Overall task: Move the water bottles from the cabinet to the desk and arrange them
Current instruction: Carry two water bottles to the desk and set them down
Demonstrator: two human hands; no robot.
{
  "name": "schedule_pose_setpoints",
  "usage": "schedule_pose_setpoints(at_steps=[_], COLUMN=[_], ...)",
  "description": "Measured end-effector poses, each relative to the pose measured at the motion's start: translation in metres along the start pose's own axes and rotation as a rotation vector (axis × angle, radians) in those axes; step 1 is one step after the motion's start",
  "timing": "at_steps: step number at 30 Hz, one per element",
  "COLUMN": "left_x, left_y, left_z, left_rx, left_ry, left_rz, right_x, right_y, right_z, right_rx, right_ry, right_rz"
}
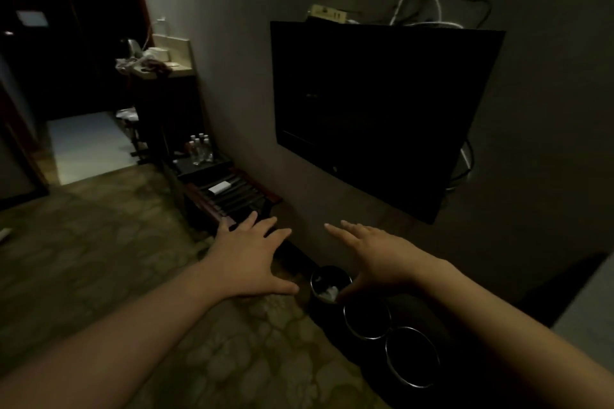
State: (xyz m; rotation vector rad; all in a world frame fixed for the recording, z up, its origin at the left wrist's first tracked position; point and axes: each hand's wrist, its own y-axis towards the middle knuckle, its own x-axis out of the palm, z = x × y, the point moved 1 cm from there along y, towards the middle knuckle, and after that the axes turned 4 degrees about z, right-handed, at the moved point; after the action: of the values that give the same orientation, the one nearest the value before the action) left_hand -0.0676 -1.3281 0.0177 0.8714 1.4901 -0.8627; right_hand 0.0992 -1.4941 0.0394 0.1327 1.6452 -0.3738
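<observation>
The room is dim, and both bare forearms reach in from the bottom edge toward the middle of the frame. The left hand is spread flat, palm down, fingers straight and fanned, thumb out to the right; it holds nothing. The right hand is likewise open, fingers extended and pointing up-left, thumb dropped toward the lower edge; it too grips nothing.

The water bottles, a small cluster of clear plastic cylinders with pale caps, stand upright left of centre on a low dark cabinet against the wall, well beyond the fingertips. Just below and right of them lies a slatted wooden luggage rack, reddish-brown rails with dark gaps, and a small white rectangular object rests on its slats. The left hand's fingertips overlap the near end of the rack in the view; whether they touch it cannot be told.

A flat black television, glossy and rectangular, hangs on the plain grey wall at upper right, with white and dark cables looped above it. Lower centre-right, three round black bins with shiny metal rims sit in a row on the floor; the farthest holds crumpled white paper. The carpet is patterned in mottled olive and brown. At upper left a pale stone counter carries cluttered small items, too dark to name. A pale flat surface shows at the right edge.
</observation>
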Motion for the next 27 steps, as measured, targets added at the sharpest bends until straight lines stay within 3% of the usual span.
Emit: schedule_pose_setpoints(at_steps=[17, 27], left_x=[0.01, 0.031], left_y=[0.231, 0.298], left_z=[-0.239, -0.414], left_rx=[-0.258, -0.414], left_ry=[-0.032, -0.07], left_rz=[0.025, 0.116], right_x=[-0.059, -0.072], right_y=[0.375, 0.583], right_z=[-0.008, -0.073], right_rx=[-0.223, -0.346], right_ry=[0.032, -0.022], right_rz=[0.119, 0.1])
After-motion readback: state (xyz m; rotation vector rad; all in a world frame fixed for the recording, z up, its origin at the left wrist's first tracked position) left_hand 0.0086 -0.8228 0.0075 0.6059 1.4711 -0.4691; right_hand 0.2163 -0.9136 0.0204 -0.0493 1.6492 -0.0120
